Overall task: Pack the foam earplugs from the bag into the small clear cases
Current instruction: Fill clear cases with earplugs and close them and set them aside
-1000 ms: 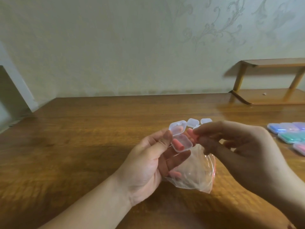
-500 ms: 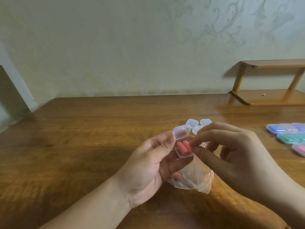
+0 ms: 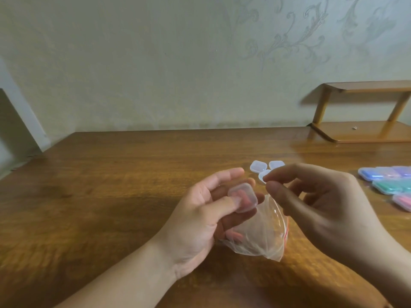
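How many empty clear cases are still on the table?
3 visible: two empty clear cases side by side, a third just in front, partly behind the right hand. More may be hidden behind it.

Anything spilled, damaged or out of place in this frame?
Nothing stands out. The left hand holds a small clear case with pink earplugs inside, thumb on its lid, and the bag below it. The right hand hovers beside, apparently empty. Spare cases sit together on the table.
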`<state>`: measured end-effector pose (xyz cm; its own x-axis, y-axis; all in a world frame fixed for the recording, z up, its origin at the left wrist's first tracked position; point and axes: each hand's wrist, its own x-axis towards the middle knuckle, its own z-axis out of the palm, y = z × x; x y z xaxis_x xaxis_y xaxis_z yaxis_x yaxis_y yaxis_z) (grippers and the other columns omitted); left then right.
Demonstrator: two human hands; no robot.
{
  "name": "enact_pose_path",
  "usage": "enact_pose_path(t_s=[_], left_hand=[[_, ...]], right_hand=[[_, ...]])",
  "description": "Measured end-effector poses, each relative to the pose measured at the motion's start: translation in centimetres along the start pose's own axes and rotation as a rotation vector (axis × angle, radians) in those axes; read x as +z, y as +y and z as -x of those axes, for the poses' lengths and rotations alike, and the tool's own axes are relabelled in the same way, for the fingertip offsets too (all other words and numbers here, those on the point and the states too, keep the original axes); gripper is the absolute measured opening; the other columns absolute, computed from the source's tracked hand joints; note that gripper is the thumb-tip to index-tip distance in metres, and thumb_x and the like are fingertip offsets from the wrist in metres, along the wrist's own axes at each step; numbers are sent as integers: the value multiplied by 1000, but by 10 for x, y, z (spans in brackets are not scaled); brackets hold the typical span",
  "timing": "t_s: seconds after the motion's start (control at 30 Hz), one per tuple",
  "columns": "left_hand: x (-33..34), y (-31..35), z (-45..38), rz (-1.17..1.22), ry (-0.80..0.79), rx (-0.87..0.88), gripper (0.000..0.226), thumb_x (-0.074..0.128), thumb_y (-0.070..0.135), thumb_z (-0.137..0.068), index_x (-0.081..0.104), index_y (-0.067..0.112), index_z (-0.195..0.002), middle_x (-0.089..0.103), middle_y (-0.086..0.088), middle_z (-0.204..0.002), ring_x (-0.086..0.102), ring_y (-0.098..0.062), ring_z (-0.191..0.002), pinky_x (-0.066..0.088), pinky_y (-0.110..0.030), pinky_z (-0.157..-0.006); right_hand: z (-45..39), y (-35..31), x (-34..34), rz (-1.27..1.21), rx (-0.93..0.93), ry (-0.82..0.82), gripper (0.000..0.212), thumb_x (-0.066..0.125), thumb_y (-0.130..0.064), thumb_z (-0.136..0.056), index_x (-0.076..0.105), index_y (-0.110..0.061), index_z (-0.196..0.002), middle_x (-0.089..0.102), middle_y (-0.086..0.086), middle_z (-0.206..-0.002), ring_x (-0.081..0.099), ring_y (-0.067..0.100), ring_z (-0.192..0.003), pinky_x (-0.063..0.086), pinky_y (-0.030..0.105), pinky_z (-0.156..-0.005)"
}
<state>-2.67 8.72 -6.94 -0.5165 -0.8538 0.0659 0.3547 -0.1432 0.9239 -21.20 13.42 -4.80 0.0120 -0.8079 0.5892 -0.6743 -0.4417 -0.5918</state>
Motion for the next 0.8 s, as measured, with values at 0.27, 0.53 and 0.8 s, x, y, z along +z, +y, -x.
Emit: enact_pose_path(t_s=[0.27,0.53,0.8], left_hand=[[2,-4,4,-152,-79,172,61,60,-5,-82,52,29,-132,63,6,-134,69,-28,-109,58,-34,-84],[-2,-1,1,-499,80,342,34,73,15,-80,66,19,-113,74,0,-103,73,-16,-91,59,-24,-69],[11,-6,0,-692,123,460,32,72,10,-83,70,27,-110,76,7,-102,72,-12,-96,60,-27,-72]], right_hand=[[6,-1,13,-92,32,-132,12,68,-35,-85,69,-35,-97,69,-17,-91,60,12,-57,38,10,-47],[-1,9,6,-353,160,-31,30,72,-44,-71,66,-31,-98,71,-1,-90,66,20,-69,54,35,-51],[-6,13,2,-454,245,-158,27,73,-31,-80,66,-20,-103,73,-1,-90,70,14,-82,59,35,-68]])
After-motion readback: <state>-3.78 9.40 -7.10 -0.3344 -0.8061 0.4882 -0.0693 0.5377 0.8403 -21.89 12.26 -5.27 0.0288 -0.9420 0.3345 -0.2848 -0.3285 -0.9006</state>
